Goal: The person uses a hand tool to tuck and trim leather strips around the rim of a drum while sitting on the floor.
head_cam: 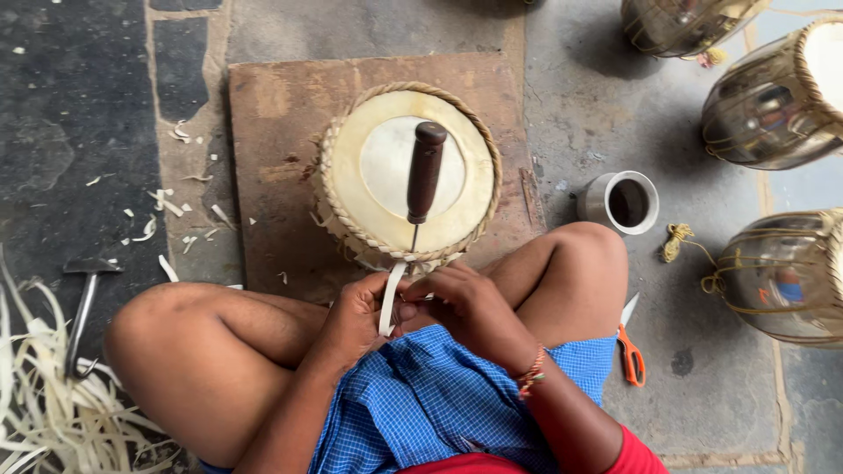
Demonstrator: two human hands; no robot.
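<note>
Looking down through the head camera, I see my left hand (356, 314) and right hand (470, 307) brought together just below the small drum (408, 171), both closed on a pale flat strap (390, 298) that runs up to the drum's braided rim. The left fingers pinch the strap's lower stretch; the right hand grips close beside it, knuckles touching. The drum sits head-up on a wooden board (272, 132) laid on the stone floor, between my folded knees. An awl with a dark wooden handle (425, 171) leans across the drumhead, its metal tip stuck into the lacing at the near edge, right above the strap.

I judge the step to be threading or tightening the strap through the rim lacing. The next move calls for a firm pull while the awl holds its gap open.

Orange-handled scissors (630, 355) lie right of my knee, and a hammer (83, 303) left.
</note>
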